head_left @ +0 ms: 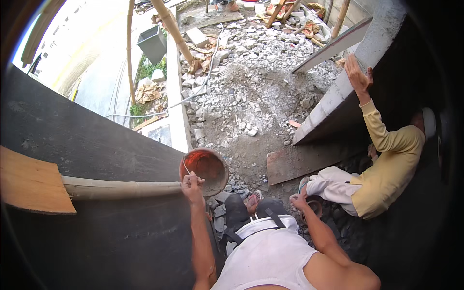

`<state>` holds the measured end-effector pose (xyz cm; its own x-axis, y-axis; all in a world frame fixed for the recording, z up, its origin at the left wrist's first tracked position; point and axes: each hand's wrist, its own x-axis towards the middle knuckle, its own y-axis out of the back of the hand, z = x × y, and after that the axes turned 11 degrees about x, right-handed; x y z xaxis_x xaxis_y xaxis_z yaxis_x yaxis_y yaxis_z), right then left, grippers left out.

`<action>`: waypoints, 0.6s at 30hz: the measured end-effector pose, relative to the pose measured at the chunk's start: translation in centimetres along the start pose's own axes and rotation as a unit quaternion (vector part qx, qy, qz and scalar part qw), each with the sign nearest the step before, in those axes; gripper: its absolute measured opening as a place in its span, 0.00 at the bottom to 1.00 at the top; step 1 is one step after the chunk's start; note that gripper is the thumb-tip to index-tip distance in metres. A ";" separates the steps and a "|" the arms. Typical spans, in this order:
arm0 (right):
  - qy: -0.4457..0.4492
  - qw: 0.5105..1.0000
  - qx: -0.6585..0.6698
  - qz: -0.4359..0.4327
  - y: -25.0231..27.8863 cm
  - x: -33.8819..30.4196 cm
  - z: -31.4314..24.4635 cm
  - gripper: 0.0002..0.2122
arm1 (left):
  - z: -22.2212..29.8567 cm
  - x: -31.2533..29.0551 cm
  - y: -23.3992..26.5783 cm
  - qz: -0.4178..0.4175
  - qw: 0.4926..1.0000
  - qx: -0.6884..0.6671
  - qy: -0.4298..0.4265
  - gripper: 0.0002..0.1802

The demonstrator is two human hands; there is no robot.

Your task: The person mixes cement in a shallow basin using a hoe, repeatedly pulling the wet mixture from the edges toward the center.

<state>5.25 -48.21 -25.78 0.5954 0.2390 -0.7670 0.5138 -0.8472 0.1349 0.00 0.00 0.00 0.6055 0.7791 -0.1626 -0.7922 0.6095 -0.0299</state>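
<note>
Beside the bamboo pole (125, 189): reddish bucket (208, 169) tilted, mouth showing

Left hand (192, 186) closed round wire handle (185, 163). Right hand (298, 199) near second bucket (316, 208), fingers seemingly curled; cannot tell any grip. Best: centre handle in fist, level reddish bucket, avoid knocking pole, mind footing beside rubble (246, 116).

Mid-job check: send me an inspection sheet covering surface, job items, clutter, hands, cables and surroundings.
Surface: uneven rubble.
Job items: reddish bucket, tilted, its inside showing; round container, partly hidden.
Clutter: brownish board by the rubble; loose blocks farther off.
Hands: left hand, grip closed on the bucket's wire handle; right hand at the container, contact unclear.
Cables: grey hose or cable along the rubble's left side.
Surroundings: crouching co-worker at right; bamboo pole at left.
</note>
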 end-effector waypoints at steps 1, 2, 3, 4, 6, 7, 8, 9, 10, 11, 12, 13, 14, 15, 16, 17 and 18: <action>0.016 0.999 0.044 0.025 -0.3 -0.8 -2.1 0.10 | 0.3 -0.2 0.1 0.010 1.000 0.003 0.013 0.16; 0.034 0.994 0.088 0.055 -0.4 -1.5 -3.6 0.10 | 0.4 -0.1 0.1 0.017 1.000 0.003 0.025 0.17; 0.052 0.991 0.104 0.062 -2.1 1.1 -11.1 0.10 | 4.3 6.5 -1.8 0.001 1.000 0.001 0.005 0.17; 0.097 0.982 0.147 0.072 -1.1 3.6 -15.1 0.09 | 4.5 9.6 -3.8 0.009 1.000 0.008 -0.010 0.17; 0.132 0.967 0.200 0.080 -0.1 6.9 -20.5 0.08 | 4.5 15.2 -6.2 0.033 0.999 0.014 -0.025 0.18; 0.131 0.968 0.199 0.080 0.0 7.8 -21.8 0.08 | 4.2 17.4 -6.5 0.033 0.999 0.014 -0.023 0.18; 0.112 0.971 0.196 0.084 -0.2 8.3 -22.8 0.08 | 4.0 19.5 -6.7 0.061 0.997 0.041 -0.002 0.18; 0.087 0.973 0.192 0.090 -0.4 8.5 -22.6 0.08 | 3.2 21.1 -6.6 0.087 0.993 0.070 0.024 0.18; 0.088 0.973 0.194 0.086 -0.9 9.1 -23.0 0.08 | 2.5 23.4 -6.2 0.109 0.991 0.057 0.046 0.17; 0.055 0.971 0.204 0.107 -1.1 10.6 -24.2 0.08 | 2.2 26.8 -6.7 0.107 0.992 0.054 0.034 0.17; 0.010 0.968 0.213 0.131 -1.5 10.9 -23.3 0.07 | 1.2 28.9 -6.5 0.127 0.987 0.038 0.087 0.16; -0.033 0.964 0.213 0.154 -1.6 11.0 -21.8 0.06 | 0.5 31.3 -6.6 0.145 0.979 0.024 0.140 0.15; -0.067 0.958 0.216 0.176 -1.5 11.9 -21.3 0.06 | 0.4 34.9 -7.8 0.138 0.981 0.022 0.133 0.15; -0.098 0.939 0.240 0.224 -1.1 12.1 -19.7 0.05 | -0.6 37.1 -8.9 0.129 0.975 0.020 0.182 0.14; -0.136 0.916 0.260 0.274 -0.5 10.9 -17.4 0.05 | -1.9 38.1 -9.6 0.120 0.963 0.022 0.240 0.12; -0.104 0.962 0.118 0.225 0.2 10.4 -16.6 0.06 | -2.7 40.6 -9.9 0.119 0.964 0.020 0.237 0.12; -0.087 0.979 0.052 0.177 -2.0 11.6 -18.4 0.06 | -3.0 43.7 -8.7 0.115 0.968 0.041 0.218 0.09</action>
<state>22.44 -34.99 -23.41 0.6060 -0.1556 -0.7801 0.2227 -0.9083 0.3542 33.13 28.35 -9.83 0.3090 0.7704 -0.5576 -0.8828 0.4505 0.1332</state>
